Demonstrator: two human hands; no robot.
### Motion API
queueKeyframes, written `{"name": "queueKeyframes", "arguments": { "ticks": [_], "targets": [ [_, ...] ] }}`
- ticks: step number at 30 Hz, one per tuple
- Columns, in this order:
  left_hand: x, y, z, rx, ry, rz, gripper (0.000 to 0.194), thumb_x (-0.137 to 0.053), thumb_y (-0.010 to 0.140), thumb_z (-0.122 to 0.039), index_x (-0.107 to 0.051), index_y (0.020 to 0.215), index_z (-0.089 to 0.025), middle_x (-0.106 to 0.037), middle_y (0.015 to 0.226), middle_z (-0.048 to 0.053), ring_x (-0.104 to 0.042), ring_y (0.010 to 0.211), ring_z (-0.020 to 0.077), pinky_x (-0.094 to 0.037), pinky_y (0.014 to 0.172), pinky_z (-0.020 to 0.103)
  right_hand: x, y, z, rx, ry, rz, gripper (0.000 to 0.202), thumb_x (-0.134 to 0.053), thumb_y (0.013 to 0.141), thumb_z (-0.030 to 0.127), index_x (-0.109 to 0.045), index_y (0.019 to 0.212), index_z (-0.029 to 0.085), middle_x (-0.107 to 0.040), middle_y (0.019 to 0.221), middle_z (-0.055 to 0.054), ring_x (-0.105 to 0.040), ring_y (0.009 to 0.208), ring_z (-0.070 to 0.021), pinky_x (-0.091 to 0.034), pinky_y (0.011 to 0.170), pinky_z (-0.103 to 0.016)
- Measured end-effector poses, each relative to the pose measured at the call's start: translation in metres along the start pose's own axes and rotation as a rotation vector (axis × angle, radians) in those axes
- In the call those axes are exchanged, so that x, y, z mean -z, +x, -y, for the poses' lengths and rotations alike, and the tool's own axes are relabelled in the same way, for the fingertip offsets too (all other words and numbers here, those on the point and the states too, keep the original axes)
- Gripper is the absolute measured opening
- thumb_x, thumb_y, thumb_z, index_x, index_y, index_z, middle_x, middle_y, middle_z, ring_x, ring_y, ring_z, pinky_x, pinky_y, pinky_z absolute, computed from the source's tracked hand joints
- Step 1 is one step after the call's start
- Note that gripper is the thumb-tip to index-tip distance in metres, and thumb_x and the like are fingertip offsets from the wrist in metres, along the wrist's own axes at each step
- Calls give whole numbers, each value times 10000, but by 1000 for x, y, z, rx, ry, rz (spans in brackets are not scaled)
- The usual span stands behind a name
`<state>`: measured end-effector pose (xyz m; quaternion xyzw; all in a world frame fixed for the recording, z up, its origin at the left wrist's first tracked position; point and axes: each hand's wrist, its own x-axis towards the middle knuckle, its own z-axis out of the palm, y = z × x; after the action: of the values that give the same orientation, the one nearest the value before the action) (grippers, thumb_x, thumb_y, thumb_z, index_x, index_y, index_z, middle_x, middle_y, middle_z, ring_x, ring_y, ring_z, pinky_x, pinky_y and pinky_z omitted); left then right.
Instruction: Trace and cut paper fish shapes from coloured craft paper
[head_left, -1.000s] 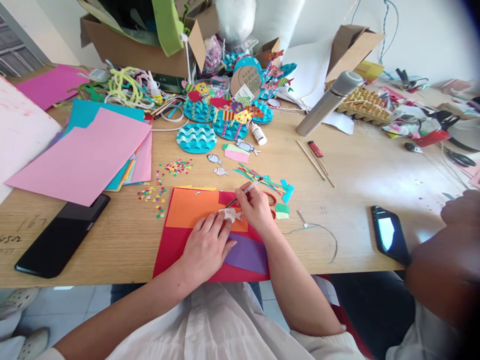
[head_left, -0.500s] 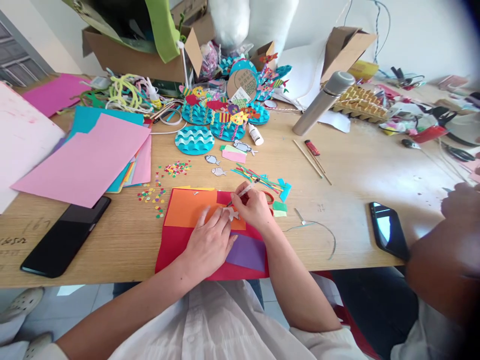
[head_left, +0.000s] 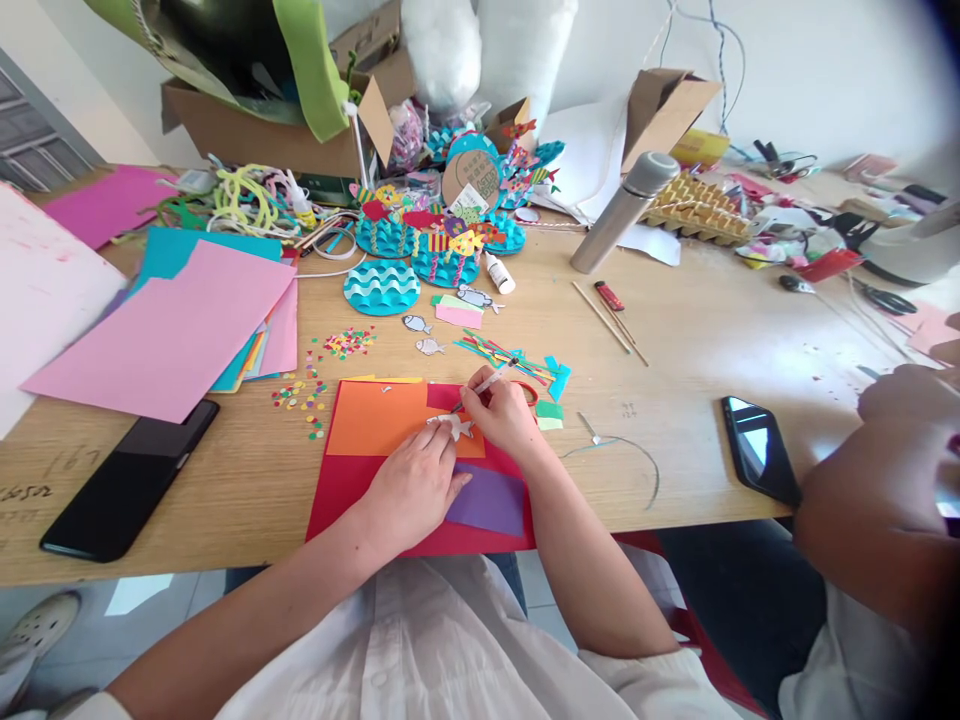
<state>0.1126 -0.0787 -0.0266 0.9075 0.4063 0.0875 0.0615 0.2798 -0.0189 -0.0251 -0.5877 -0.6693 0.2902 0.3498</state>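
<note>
A pale fish-shaped cutout (head_left: pixel 457 426) lies on an orange sheet (head_left: pixel 375 418), which rests on red sheets (head_left: pixel 337 490). My left hand (head_left: pixel 415 487) lies flat, its fingertips on the cutout's lower edge. My right hand (head_left: pixel 499 412) pinches a slim pen (head_left: pixel 491 377), its tip down at the upper edge of the cutout. A purple piece (head_left: pixel 487 498) lies on the red beside my left thumb. Red-handled scissors (head_left: pixel 531 393) are partly hidden behind my right hand.
Paper strips (head_left: pixel 502 355), two small fish cutouts and confetti (head_left: pixel 349 343) lie beyond my hands. Pink sheets (head_left: pixel 172 320) and a phone (head_left: pixel 127 480) are left. A steel flask (head_left: pixel 619 215) stands back right. Another person's arm (head_left: pixel 877 490) rests at the right by a second phone (head_left: pixel 759 450).
My left fingers have drawn back toward me, uncovering more of the fish cutout. The pen remains in my right hand. The camera view has shifted slightly.
</note>
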Motion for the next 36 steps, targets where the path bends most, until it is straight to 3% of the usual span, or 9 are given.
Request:
{"name": "queueKeyframes", "arguments": {
  "ticks": [11,19,36],
  "targets": [
    [4,3,0,-2,-3,-14,377,-473,949,-323,-591,1188,-55,-590,1265,193,-528,1200,306,-445,1008,442,0,0,1,-30,-65,-57,132,-510,798,270,-470,685,215,-552,562,25,-505,502,-116,-352,511,-217],
    [4,2,1,4,12,-12,427,-449,962,-325,-537,1290,-66,-552,1364,169,-499,1240,286,-437,1023,434,3,-5,-2,-37,-39,-29,131,-517,823,307,-486,737,214,-567,588,25,-517,516,-119,-358,519,-220],
    [3,2,0,9,56,-28,413,-466,954,-329,-552,1269,-77,-564,1360,162,-510,1243,275,-428,1013,413,0,-18,1,-93,-27,-110,165,-516,825,342,-465,721,224,-547,563,26,-514,485,-127,-343,485,-228]
  ]
}}
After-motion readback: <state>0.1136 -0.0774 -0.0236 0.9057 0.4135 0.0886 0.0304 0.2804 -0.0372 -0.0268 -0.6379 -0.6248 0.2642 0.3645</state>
